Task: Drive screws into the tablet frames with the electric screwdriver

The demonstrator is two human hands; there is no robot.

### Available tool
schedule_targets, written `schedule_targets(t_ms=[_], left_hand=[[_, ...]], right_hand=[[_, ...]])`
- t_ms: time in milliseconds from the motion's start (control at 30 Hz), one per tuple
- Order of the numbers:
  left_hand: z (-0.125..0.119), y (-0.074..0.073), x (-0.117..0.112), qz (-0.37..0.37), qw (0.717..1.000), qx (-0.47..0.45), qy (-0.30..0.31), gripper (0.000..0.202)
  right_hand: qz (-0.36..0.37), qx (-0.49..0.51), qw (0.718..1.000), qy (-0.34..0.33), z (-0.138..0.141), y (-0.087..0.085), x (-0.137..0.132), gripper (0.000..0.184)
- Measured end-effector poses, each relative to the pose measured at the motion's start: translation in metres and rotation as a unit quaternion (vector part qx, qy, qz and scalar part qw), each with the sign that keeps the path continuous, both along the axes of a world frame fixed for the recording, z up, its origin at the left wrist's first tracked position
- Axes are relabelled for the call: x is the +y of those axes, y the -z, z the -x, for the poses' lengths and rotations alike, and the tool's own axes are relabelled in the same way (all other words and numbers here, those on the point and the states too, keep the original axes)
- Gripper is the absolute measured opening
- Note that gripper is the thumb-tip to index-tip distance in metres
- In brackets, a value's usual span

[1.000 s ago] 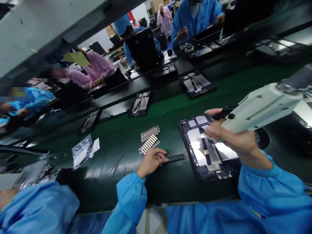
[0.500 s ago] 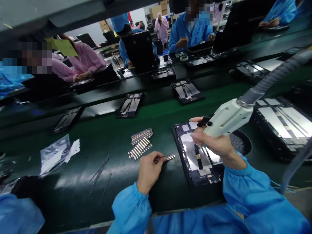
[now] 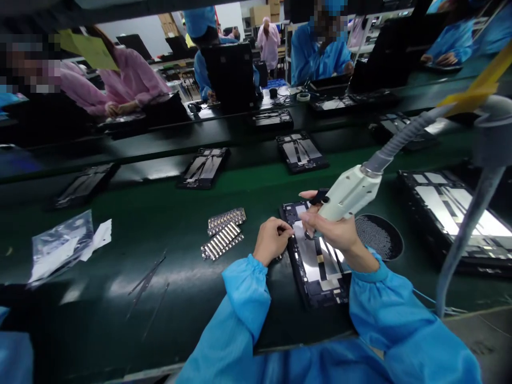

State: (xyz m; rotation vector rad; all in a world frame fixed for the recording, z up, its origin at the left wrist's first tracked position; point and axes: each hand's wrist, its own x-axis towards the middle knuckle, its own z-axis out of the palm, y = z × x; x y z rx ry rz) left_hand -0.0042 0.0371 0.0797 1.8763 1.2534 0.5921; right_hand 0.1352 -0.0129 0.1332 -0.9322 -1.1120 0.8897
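Note:
My left hand (image 3: 273,241) is at the left edge of an opened tablet (image 3: 310,250), thumb and fingertips pinched together. What they hold, if anything, is too small to make out. A bit of a small metallic strip (image 3: 279,258) shows on the bench just below this hand. My right hand (image 3: 336,232) is wrapped round a pale handheld tool (image 3: 347,192) fed by a grey corrugated hose. The tool's tip is hidden behind the fingers, over the tablet's upper part. Left of my left hand lie stacked strips of small metal parts (image 3: 222,241).
A round dish of tiny grey pieces (image 3: 380,237) sits right of the tablet. Another opened tablet (image 3: 452,213) lies farther right, and several more rest beyond. Thin dark rods (image 3: 146,277) and a clear plastic bag (image 3: 64,245) are at left. Co-workers (image 3: 320,53) sit across the line.
My left hand has moved up and right to the tablet's edge; the strip it pinched is now mostly hidden beneath it. My right hand still grips the tool. The whole view has shifted slightly.

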Motion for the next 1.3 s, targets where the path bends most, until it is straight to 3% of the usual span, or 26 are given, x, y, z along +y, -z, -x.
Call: schedule_targets(t_ms=[333, 500, 733, 1300], left_hand=[[0.001, 0.005, 0.008, 0.022, 1.000, 0.000, 0.002, 0.004], [0.001, 0.012, 0.017, 0.102, 0.995, -0.022, -0.010, 0.014], [-0.002, 0.004, 0.020, 0.223, 0.973, -0.057, -0.006, 0.012], [0.000, 0.004, 0.021, 0.240, 0.966, -0.096, -0.002, 0.010]], right_hand=[[0.029, -0.016, 0.999, 0.009, 0.021, 0.008, 0.018, 0.036], [0.040, -0.022, 0.999, 0.013, 0.024, 0.011, 0.022, 0.033], [0.057, -0.053, 0.997, 0.008, 0.025, 0.021, 0.027, 0.034], [0.038, -0.090, 0.995, 0.018, 0.028, 0.027, 0.024, 0.023]])
